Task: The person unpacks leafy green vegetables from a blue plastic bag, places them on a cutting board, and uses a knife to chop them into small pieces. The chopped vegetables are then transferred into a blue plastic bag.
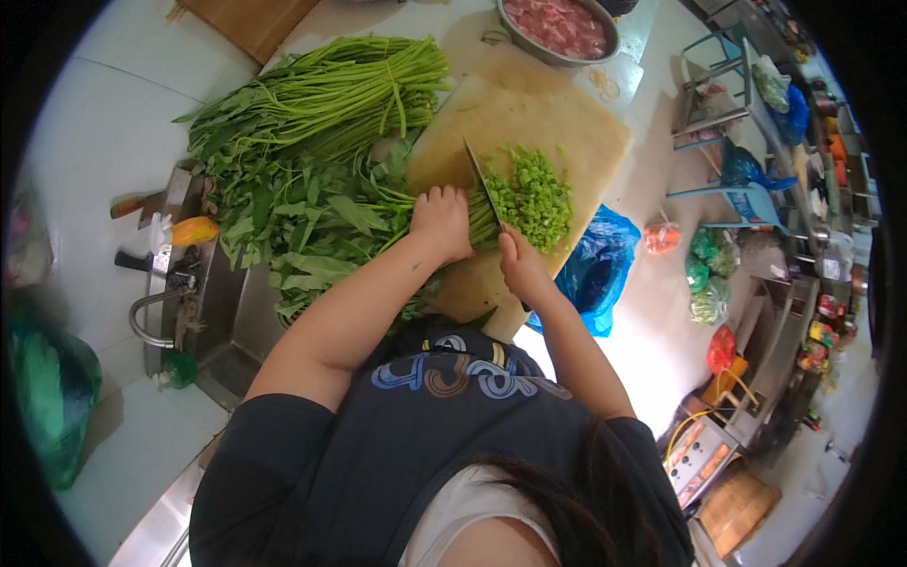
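My left hand (443,223) grips a bundle of green stems (483,218) and presses it on the cutting board (595,135). In my right hand (523,266) is the handle of a kitchen knife (484,186), its blade standing across the stems at the edge of a pile of chopped green pieces (536,198). Leafy greens (326,212) spread left of the board from the held bundle. Beyond them, a thick bunch of long-stemmed leafy greens (354,92) lies with its stems towards the board.
A metal bowl of raw meat (560,32) stands past the board's far edge. Below its right edge hangs a blue plastic bag (599,269). At left is a metal sink (241,312) with a faucet (142,312) and knives (130,207) beside it. Bagged vegetables (708,298) lie on the floor at right.
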Demonstrator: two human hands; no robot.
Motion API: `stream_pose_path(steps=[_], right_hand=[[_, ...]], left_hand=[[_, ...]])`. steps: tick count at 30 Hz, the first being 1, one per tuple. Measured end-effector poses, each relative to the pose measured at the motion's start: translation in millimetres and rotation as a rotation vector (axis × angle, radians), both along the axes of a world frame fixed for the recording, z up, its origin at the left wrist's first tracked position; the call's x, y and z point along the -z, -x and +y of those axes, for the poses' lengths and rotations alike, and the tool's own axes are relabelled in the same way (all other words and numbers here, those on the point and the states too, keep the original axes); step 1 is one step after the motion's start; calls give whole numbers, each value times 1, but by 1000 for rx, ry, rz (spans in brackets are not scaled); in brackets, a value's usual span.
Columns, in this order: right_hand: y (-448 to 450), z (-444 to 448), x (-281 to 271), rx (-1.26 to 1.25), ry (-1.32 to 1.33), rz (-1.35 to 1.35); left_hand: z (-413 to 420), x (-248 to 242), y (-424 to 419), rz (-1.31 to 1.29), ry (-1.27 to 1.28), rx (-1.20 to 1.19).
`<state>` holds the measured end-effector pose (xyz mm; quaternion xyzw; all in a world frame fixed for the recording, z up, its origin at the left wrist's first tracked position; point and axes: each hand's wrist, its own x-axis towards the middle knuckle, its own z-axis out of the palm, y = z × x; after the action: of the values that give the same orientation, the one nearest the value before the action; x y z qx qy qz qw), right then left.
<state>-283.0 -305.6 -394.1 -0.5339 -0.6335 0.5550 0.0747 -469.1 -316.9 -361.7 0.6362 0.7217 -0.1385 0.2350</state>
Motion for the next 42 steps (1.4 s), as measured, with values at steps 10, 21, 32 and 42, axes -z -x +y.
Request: stream_pose_path(steps=[10, 21, 32, 42], right_hand=[[-47, -50, -54, 44, 56, 58], [-23, -25, -18, -37, 26, -21], [-22, -17, -36, 71, 68, 212], [-59, -71, -16, 15, 32, 68]], left_hand=[[-3, 9, -1, -7, -38, -68], [-6, 6, 0, 6, -61, 7], [-5, 19, 1, -24, -42, -41], [-8, 10, -4, -35, -63, -64]])
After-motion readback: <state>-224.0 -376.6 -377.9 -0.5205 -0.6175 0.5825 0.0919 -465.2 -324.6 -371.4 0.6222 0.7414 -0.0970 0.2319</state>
